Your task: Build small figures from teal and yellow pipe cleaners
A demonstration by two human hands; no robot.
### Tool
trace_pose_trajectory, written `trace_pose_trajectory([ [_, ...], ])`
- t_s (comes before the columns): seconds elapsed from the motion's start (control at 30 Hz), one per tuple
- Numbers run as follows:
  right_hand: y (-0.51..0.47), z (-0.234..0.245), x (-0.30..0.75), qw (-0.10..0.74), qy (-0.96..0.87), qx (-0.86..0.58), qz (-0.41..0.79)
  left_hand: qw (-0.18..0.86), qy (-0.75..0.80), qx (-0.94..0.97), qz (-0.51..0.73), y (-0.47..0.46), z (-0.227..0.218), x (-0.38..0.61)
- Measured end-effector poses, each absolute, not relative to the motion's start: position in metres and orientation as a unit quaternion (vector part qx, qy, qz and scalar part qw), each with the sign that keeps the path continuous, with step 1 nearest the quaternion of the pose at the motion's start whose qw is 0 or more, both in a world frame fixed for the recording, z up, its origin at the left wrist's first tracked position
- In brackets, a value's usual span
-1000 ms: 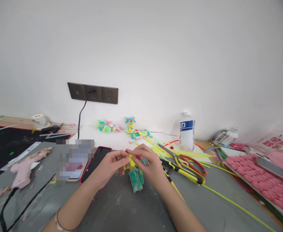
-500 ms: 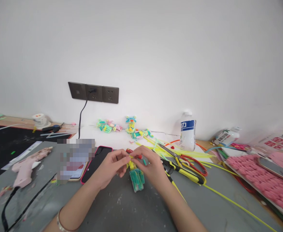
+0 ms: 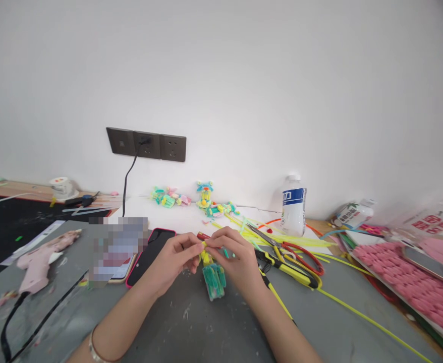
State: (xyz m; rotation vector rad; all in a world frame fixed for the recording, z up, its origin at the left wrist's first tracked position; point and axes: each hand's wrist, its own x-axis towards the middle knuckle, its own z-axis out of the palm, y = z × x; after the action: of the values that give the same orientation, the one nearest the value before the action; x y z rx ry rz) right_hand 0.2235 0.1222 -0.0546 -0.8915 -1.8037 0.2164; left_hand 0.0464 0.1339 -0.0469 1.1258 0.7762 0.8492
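Between my hands is a small pipe-cleaner figure (image 3: 214, 281) with a green lower body and a yellow upper part. My left hand (image 3: 179, 256) pinches the yellow part at its top, thumb and forefinger closed. From the other side, my right hand (image 3: 233, 254) pinches the same yellow part, so the fingertips of both hands nearly meet. The fingers hide the very top of the figure. A red piece (image 3: 202, 235) shows just behind the fingertips.
Right of my hands lie yellow-black pliers (image 3: 300, 273), red-handled scissors (image 3: 308, 259) and yellow pipe cleaners (image 3: 305, 243). A white bottle (image 3: 294, 206) stands behind them. At left are phones (image 3: 149, 257) and a pink glue gun (image 3: 36, 267) with its cord. Finished-looking fuzzy figures (image 3: 205, 194) sit by the wall.
Both hands stay on the figure in nearly the same place. The right hand's fingers have shifted slightly, covering a red bit that showed beside them before.
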Motion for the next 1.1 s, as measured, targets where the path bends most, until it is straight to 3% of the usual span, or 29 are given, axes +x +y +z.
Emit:
trace_pose_trajectory([
  [0.8, 0.1216, -0.0511, 0.2270, 0.500, -0.782, -0.367, 0.067, 0.681, 0.356, 0.509, 0.387, 0.1380, -0.0486, 0.0450],
  [1.1, 0.1240, -0.0551, 0.2267, 0.505, -0.768, -0.377, 0.113, 0.654, 0.362, 0.543, 0.382, 0.1410, -0.0504, 0.0437],
])
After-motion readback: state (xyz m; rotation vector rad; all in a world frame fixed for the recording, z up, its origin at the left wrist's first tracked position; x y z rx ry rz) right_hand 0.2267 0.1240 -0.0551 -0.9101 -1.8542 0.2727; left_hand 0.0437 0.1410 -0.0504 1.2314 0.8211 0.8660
